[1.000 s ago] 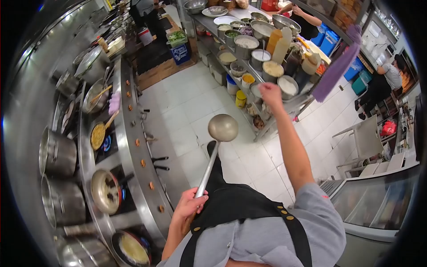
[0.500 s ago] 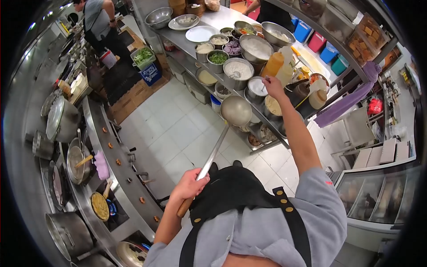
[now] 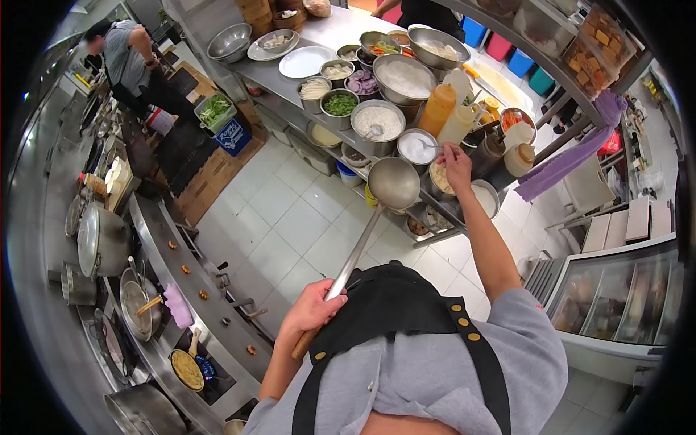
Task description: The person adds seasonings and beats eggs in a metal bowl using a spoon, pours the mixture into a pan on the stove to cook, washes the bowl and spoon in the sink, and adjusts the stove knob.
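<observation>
My left hand [image 3: 317,306] is closed around the long handle of a metal ladle [image 3: 395,183]. The ladle's wide bowl hangs just off the counter's front edge and looks bare inside. At the counter, my right hand [image 3: 456,165] pinches the end of a small metal spoon [image 3: 431,146]. The spoon reaches into a steel container of white granules [image 3: 415,148], its tip partly out of sight. Left of it stands a bowl of white powder [image 3: 378,118] with another spoon in it. A tub of pale beige powder [image 3: 440,176] lies just below my right hand.
Orange and pale squeeze bottles [image 3: 438,109] stand behind the containers, with dark sauce bottles [image 3: 487,154] to the right. On the stove at left, a pan [image 3: 187,370] sits over a blue flame. A person [image 3: 130,61] stands at the far left beside a blue crate [image 3: 233,138].
My right hand has come down and slightly toward me, the spoon now lying lower across the container's rim. The ladle bowl has shifted slightly right. The view has turned a little.
</observation>
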{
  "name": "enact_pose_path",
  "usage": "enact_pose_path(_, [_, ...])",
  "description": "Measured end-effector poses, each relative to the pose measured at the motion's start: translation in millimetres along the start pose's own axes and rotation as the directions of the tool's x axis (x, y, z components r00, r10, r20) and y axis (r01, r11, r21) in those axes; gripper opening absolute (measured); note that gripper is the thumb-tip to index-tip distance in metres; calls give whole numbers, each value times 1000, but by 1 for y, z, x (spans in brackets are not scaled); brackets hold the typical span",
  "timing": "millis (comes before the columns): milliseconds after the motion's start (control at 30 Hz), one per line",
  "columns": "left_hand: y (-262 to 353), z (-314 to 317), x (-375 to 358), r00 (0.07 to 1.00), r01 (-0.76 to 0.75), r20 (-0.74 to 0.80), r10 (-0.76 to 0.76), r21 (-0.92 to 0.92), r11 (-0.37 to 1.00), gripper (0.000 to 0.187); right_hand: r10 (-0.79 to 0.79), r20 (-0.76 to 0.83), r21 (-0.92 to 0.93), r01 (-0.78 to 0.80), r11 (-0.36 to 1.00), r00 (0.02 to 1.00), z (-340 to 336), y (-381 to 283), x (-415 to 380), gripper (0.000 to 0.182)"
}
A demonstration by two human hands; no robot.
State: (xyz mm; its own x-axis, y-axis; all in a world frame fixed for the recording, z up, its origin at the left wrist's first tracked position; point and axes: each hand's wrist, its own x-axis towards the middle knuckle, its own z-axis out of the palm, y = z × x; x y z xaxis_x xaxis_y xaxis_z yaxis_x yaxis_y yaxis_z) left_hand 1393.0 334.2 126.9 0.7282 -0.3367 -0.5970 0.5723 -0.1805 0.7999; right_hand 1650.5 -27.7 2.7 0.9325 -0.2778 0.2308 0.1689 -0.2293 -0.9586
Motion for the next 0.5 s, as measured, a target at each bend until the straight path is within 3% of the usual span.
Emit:
enact_pose_path(100, [7, 2, 3, 1000, 13, 10, -13, 12, 1000, 13, 152, -57, 239, -135, 962, 987, 2, 0, -4, 20])
enact_pose_path(200, [12, 4, 5, 1000, 7, 30, -7, -12, 1000, 13, 239, -107, 297, -198, 934, 965, 0, -1, -3, 19])
enact_pose_path(500, [18, 14, 12, 999, 27, 45, -25, -54, 998, 14, 241, -184, 323, -173, 931, 953, -8, 5, 0, 20])
